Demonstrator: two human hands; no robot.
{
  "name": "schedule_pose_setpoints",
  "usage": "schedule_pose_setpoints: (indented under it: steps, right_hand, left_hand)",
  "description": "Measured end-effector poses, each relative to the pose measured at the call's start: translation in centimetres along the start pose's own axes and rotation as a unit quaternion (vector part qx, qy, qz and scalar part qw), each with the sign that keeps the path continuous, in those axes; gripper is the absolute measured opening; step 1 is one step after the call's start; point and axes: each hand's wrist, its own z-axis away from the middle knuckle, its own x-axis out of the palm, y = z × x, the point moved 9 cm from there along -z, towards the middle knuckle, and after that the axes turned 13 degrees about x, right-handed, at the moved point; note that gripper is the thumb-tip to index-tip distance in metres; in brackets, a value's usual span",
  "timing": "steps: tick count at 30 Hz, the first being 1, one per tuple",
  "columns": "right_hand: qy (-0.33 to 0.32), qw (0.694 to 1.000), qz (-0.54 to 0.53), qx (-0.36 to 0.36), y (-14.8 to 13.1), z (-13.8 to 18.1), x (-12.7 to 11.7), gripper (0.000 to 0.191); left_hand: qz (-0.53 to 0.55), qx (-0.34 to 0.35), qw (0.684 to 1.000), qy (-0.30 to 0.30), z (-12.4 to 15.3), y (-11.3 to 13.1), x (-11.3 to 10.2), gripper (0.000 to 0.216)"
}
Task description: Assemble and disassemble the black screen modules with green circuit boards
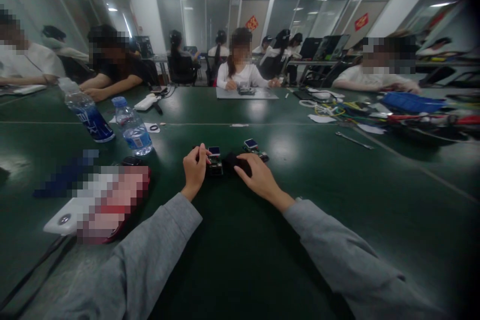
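Observation:
My left hand (194, 171) is closed at the left edge of a small green circuit board (215, 164), thumb and fingers drawn together. A little screen with a pale frame stands at the top of that board. Just to the right, my right hand (258, 175) curls round a small black block (233, 161), perhaps a case; its exact kind does not show. Behind the block lies a second circuit board (258, 151) with a similar screen, partly hidden by my right hand. Both hands are low over the dark green table (240, 240).
At left stand a clear water bottle (134, 130) and a blue-labelled bottle (90, 115), near a white phone (63, 217) and a red case (123, 215). A wrench (354, 140), tangled cables (330, 109) and a blue tray (412, 102) lie right. Several people sit across.

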Motion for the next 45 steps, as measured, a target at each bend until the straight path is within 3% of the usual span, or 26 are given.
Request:
schedule_pose_setpoints:
  steps: [3, 9, 21, 29, 34, 37, 40, 45]
  right_hand:
    - [0.004, 0.999, 0.029, -0.028, -0.6, 0.3, 0.2, 0.047]
    - [0.037, 0.999, 0.011, -0.006, -0.2, 0.4, -0.7, 0.032]
    - [0.05, 0.998, -0.027, 0.032, 1.4, 0.5, -0.7, 0.032]
    - [0.091, 0.992, -0.047, 0.071, 2.2, 1.1, -1.9, 0.026]
    - [0.095, 0.991, -0.043, 0.083, 2.4, 1.6, -1.8, 0.039]
    - [0.072, 0.996, -0.016, 0.052, 1.4, 2.2, -1.3, 0.055]
    - [0.025, 0.999, -0.016, 0.032, 0.0, 3.6, -1.1, 0.054]
    - [-0.084, 0.996, -0.02, 0.036, -1.3, 9.3, -2.3, 0.057]
  left_hand:
    - [-0.02, 0.003, 1.0, 0.009, 0.0, -0.1, -0.4, 0.046]
    - [-0.067, -0.012, 0.996, 0.061, -0.3, -1.5, -1.9, 0.047]
    - [0.03, -0.151, 0.977, 0.149, 0.5, -7.0, -3.2, 0.044]
    - [0.07, -0.192, 0.965, 0.167, 0.9, -7.6, -3.3, 0.034]
    - [0.111, -0.198, 0.959, 0.17, 1.0, -7.9, -2.9, 0.034]
    - [0.116, -0.193, 0.959, 0.172, 1.0, -7.8, -2.9, 0.035]
    - [0.118, -0.193, 0.96, 0.168, 1.0, -7.6, -2.9, 0.034]
    - [0.126, -0.188, 0.96, 0.163, 1.1, -7.1, -2.8, 0.034]
